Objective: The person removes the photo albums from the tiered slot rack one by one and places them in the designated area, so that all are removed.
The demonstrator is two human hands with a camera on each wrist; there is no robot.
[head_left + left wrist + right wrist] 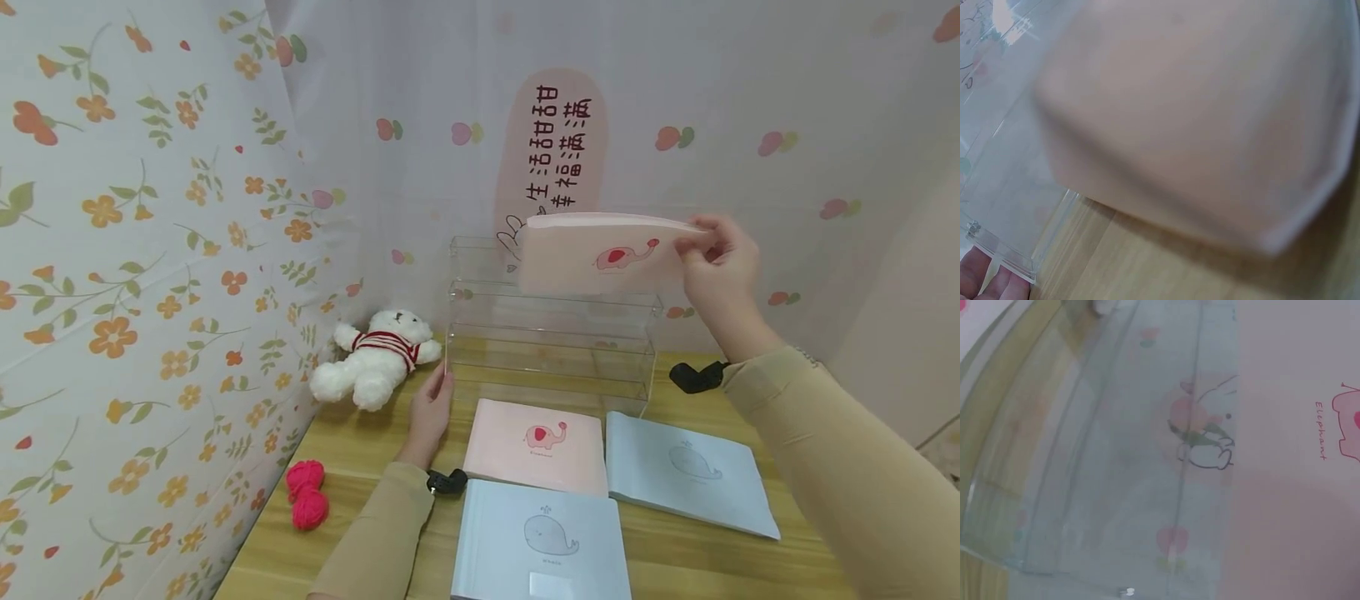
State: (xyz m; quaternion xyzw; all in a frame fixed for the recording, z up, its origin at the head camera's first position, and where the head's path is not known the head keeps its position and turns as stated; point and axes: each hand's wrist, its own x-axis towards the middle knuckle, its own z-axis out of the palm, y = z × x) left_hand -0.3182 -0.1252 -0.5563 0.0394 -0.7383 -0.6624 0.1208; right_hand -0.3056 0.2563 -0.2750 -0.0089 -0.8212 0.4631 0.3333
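Note:
My right hand point(717, 262) pinches the right end of a pink photo album point(570, 258) with a red elephant on its cover. It holds this album up in front of the clear tiered acrylic rack point(555, 333), hiding part of the upper tiers. At the rack's lower left side, my left hand point(430, 408) grips the edge of the side panel; its fingertips point(1013, 284) show at that edge in the left wrist view. The raised album's printed word "Elephant" is readable in the right wrist view. Another pink elephant album point(502, 450) lies flat in front of the rack.
Two pale blue whale albums lie on the wooden table, one point(720, 508) at the right and one point(495, 533) nearest me. A white teddy bear point(382, 358) in a striped top sits left of the rack. Pink yarn point(307, 496) lies at the left. Patterned curtain hangs behind.

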